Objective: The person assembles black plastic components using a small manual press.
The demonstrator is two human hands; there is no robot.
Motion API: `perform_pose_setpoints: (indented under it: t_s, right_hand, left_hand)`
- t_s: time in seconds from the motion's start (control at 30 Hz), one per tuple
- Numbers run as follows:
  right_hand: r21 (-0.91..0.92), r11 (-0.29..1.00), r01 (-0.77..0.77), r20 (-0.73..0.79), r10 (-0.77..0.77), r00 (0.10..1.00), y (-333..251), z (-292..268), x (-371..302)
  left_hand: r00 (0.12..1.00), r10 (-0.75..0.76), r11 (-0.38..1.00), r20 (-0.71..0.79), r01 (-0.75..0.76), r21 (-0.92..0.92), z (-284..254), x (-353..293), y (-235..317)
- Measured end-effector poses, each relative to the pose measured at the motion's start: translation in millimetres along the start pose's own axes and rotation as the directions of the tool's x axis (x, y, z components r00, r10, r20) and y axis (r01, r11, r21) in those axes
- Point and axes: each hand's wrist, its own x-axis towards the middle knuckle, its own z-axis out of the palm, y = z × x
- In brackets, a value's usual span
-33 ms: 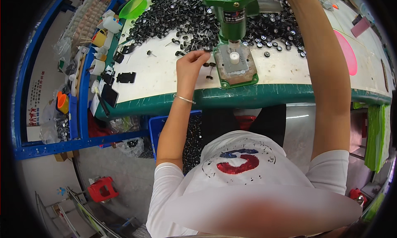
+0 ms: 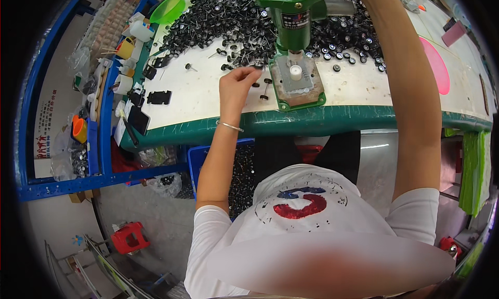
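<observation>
My left hand [image 2: 238,81] is closed in a pinch just left of the press base. It holds a small wheel-and-axle piece, whose lower black wheel [image 2: 255,85] shows under the fingers; the rest is mostly hidden. Beside it, a second wheel-and-axle piece [image 2: 266,89] lies on the table, a black wheel at each end. The green bench press [image 2: 294,26] stands right of my left hand, with a round white fixture [image 2: 295,73] on its base plate. My right forearm [image 2: 413,75] stretches up past the press; its hand is beyond the upper edge.
A large heap of black wheels on metal pins [image 2: 218,23] spreads behind the press. A green basket [image 2: 167,9] stands far left, a pink oval tray [image 2: 434,65] on the right. A blue bin [image 2: 193,161] of small parts sits below the table's green edge [image 2: 312,120].
My left hand has shifted slightly left and nearer to me, and the wheel under its fingers has moved with it. The other wheel-and-axle piece stays on the table.
</observation>
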Motion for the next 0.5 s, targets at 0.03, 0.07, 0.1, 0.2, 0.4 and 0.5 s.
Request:
perform_pose_setpoints:
  t_s: [0.03, 0.07, 0.1, 0.2, 0.4, 0.5]
  right_hand:
    - [-0.106, 0.994, 0.011, -0.028, -0.014, 1.0, -0.5, -1.8, -8.4]
    - [-0.103, 0.995, 0.007, -0.023, -0.009, 1.0, 6.3, -15.5, -11.0]
    - [0.278, 0.95, -0.141, 0.194, 0.088, 0.977, 15.3, -39.0, -13.7]
    - [0.033, 0.988, -0.151, 0.196, 0.142, 0.97, 56.0, -79.3, -43.8]
    - [-0.764, 0.645, 0.007, 0.192, 0.217, 0.957, 122.9, -120.2, -145.6]
    - [-0.887, 0.462, 0.032, 0.197, 0.314, 0.929, 136.7, -118.9, -183.2]
  left_hand:
    - [1.0, -0.023, 0.959, 0.001, 0.022, 0.282, -13.1, -2.6, -5.4]
    - [1.0, -0.027, 0.959, -0.005, 0.028, 0.282, -19.5, -4.6, -11.8]
    - [0.999, -0.036, 0.911, 0.028, 0.021, 0.411, -21.8, -4.7, -17.2]
    - [0.996, -0.078, 0.826, 0.047, 0.038, 0.562, -22.4, -9.0, -16.3]
    - [0.938, 0.34, 0.721, 0.074, -0.31, 0.62, -16.4, 6.6, -15.0]
    - [0.923, 0.349, 0.59, 0.164, -0.353, 0.726, -13.6, 19.5, -16.6]
